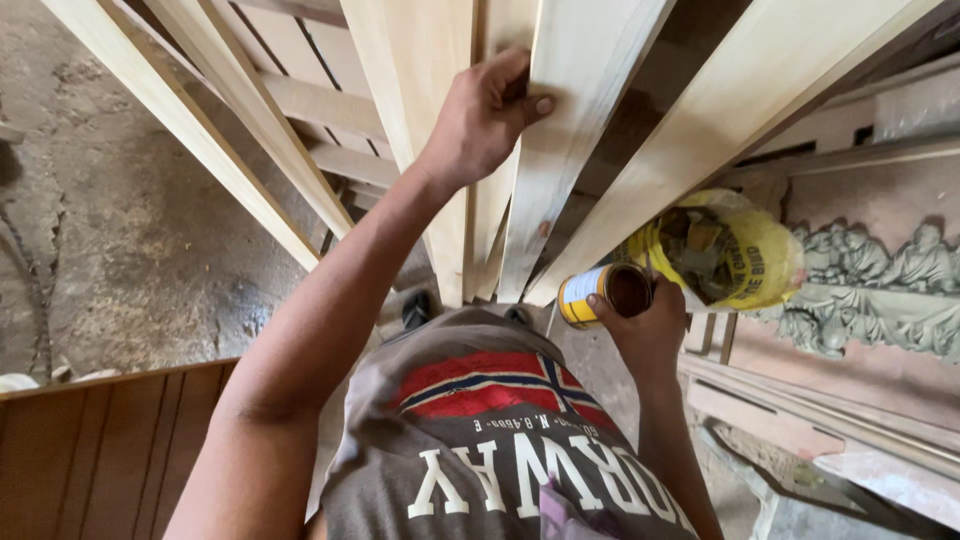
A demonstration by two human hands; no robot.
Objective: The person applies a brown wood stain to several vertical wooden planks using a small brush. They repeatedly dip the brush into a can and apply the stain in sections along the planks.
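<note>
Two hands are working among pale wooden planks leaning upright in the head view, the only one given. The left hand is reaching up and forward, arm nearly straight, fingers curled round the edge of one light plank with the thumb pressed flat on its face; this grip is probably steadying the board or tipping it away from its neighbours so its face can be reached. The right hand is sitting lower, close to the body, elbow bent and wrist turned inward, fingers wrapped about a small open tin with a yellow-and-white label. The tin is lying tilted, its mouth facing right and showing dark brown liquid inside, and it is just below the foot of the leaning planks. Just beyond it a crumpled yellow bag is resting against the boards, stuffed with scraps. To the right a carved grey relief panel is lying flat, and at lower left a dark brown ribbed wooden panel is showing beside the dusty concrete floor. Neither hand is spread; both are closed on what they hold.
</note>
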